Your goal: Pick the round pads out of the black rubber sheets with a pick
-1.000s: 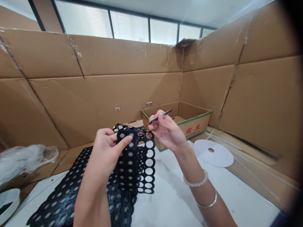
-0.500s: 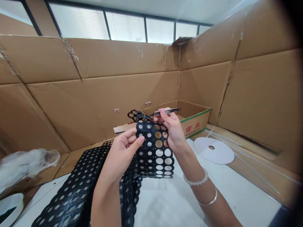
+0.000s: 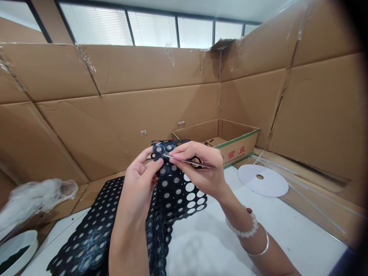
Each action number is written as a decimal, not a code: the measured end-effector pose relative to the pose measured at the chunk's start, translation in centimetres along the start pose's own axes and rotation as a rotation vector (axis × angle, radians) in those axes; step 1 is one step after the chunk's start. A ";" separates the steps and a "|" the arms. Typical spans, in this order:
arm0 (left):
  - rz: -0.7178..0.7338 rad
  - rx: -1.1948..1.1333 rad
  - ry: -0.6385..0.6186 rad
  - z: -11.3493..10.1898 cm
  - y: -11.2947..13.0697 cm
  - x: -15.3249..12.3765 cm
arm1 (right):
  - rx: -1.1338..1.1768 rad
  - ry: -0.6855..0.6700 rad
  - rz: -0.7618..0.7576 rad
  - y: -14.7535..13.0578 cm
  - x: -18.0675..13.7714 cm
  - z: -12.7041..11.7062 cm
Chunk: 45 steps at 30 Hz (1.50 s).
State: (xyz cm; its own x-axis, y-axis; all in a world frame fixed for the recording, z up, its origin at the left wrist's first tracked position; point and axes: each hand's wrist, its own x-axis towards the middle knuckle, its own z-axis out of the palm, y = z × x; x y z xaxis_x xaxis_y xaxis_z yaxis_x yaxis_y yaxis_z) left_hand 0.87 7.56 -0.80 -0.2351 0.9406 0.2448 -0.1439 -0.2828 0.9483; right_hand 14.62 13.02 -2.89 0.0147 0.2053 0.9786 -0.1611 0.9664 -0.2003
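Observation:
My left hand (image 3: 143,172) pinches the left edge of a black perforated sheet (image 3: 172,193) and holds it up off the table. Pale discs fill the holes on the sheet's left side, while the holes at its lower right are see-through. In my right hand (image 3: 201,165) is a pair of metal tweezers (image 3: 191,162), its tip touching the sheet close to my left thumb. Whether the tips hold anything is too small to tell. Below and left of my hands, a folded stack of the same black material (image 3: 94,230) lies on the table.
A cardboard box (image 3: 238,149) with green edging and some small black pieces inside stands behind my right hand. Right of it lies a white disc (image 3: 263,180) with a centre hole. Clear plastic (image 3: 40,199) and a white bowl (image 3: 27,249) are at left. Cardboard walls (image 3: 158,73) enclose the table.
My right hand has moved left and turned, bringing the tweezers from above the sheet down onto it beside my left thumb. The sheet has tilted and shifted slightly left.

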 end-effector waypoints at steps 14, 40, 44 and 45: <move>0.036 0.058 0.012 -0.3 0.3 -0.6 | -0.116 -0.051 -0.114 0.4 -0.2 0.0; 0.057 0.293 -0.286 0.1 -0.6 -0.3 | -0.250 -0.132 -0.186 2.3 -0.2 -0.3; 0.071 0.242 -0.314 0.3 -0.4 -0.8 | -0.255 0.002 -0.289 2.5 -1.2 0.6; 0.080 0.255 -0.313 0.4 -0.4 -0.9 | -0.229 0.054 -0.270 2.5 -1.3 0.7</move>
State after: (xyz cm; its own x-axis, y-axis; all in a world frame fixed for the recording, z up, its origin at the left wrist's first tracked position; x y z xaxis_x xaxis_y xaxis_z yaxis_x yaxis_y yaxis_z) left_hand 1.57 6.87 -1.30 0.0732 0.9404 0.3322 0.1154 -0.3388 0.9337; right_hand 13.54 15.09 -4.61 0.0792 -0.0600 0.9950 0.0810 0.9953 0.0536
